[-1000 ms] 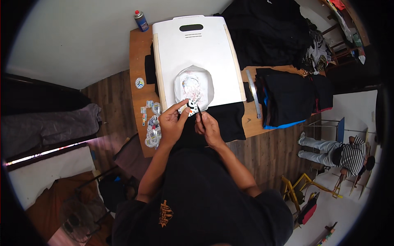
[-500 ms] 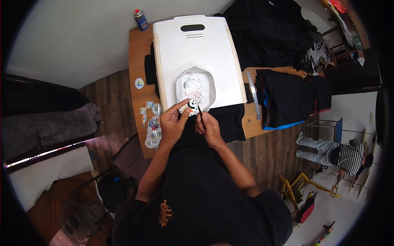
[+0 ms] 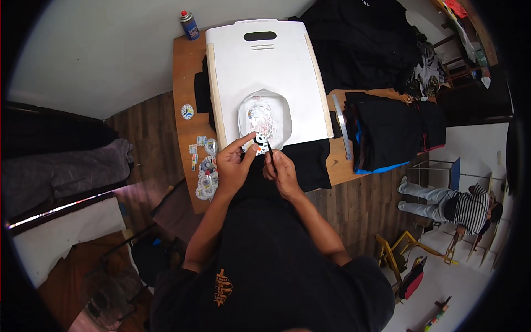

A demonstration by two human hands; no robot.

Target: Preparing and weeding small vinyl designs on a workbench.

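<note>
My left hand (image 3: 232, 167) pinches a small white cutout (image 3: 261, 136) with black, green and orange print, its thumb and forefinger at the left edge. In my right hand (image 3: 284, 174) is a slim dark tool (image 3: 270, 147), gripped like a pen, with its tip against the cutout's right side. Whether it is a blade or tweezers I cannot make out. Both hands are at the near rim of a white many-sided tray (image 3: 286, 123) that holds pale paper scraps (image 3: 259, 113). The tray rests on a large white board (image 3: 265, 69) with a handle slot.
Round printed cutouts (image 3: 207, 185) and clear rings lie on the wooden table (image 3: 185, 66) at left. A blue can (image 3: 189, 26) with a red cap stands behind. At right are a metal ruler (image 3: 341, 126) and folded black garments (image 3: 381, 133). Another person (image 3: 451, 207) is farther right.
The cutout has shifted or tilted slightly between my fingers, with the tool's tip still against it. Both hands stay almost in place.
</note>
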